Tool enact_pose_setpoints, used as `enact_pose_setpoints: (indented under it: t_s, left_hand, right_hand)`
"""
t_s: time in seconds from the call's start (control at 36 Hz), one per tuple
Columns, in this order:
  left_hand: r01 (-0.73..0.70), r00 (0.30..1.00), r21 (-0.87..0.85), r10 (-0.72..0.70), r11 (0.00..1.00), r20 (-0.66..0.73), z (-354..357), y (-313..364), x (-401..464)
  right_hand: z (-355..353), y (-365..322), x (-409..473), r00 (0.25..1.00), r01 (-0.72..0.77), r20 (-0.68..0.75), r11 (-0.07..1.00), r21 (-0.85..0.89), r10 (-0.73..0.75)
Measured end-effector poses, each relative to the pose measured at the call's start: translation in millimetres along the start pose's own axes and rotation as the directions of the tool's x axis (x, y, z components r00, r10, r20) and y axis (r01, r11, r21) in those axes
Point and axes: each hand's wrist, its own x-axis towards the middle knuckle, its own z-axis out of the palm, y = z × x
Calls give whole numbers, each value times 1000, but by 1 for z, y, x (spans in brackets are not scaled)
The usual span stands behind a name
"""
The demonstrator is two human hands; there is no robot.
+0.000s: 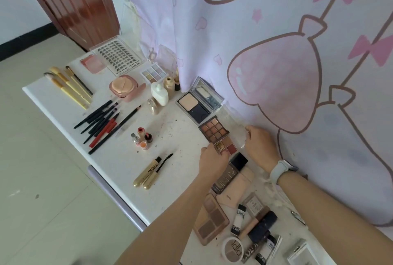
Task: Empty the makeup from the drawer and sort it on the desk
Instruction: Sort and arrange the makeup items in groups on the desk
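Note:
A small eyeshadow palette (225,147) with gold and red pans lies on the white desk (63,103), just below a brown nine-pan palette (214,130). My left hand (213,161) holds its near edge. My right hand (258,145) grips its clear open lid (241,135) at the right. Sorted groups lie further left: yellow brushes (70,86), black and red pencils (102,122), lipsticks (142,137), gold mascara tubes (148,174). The drawer is not visible.
A powder compact (198,102), bottles (159,92), a pink cushion case (125,88), a lash tray (118,56) and a pale palette (153,72) stand at the back. Unsorted tubes and palettes (240,218) crowd the near right. A pink curtain (276,52) hangs along the right.

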Motion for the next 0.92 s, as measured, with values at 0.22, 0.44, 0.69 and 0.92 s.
enact_pose_setpoints:
  t_s: [0.22, 0.44, 0.69, 0.92]
  left_hand:
    - [-40, 999, 59, 38, 997, 33, 4, 1, -6]
    - [-19, 981, 194, -20, 981, 195, 3, -2, -7]
    - [-50, 980, 378, -27, 924, 196, 11, -1, -9]
    - [-178, 984, 492, 163, 852, 75, 4, -9, -18]
  right_hand:
    - [4, 4, -7, 998, 60, -28, 997, -46, -61]
    - [4, 9, -11, 994, 110, -4, 993, -42, -110]
    - [-1, 11, -11, 989, 145, 6, 984, -99, -145]
    - [-2, 11, -11, 984, 176, 43, 968, -178, -171]
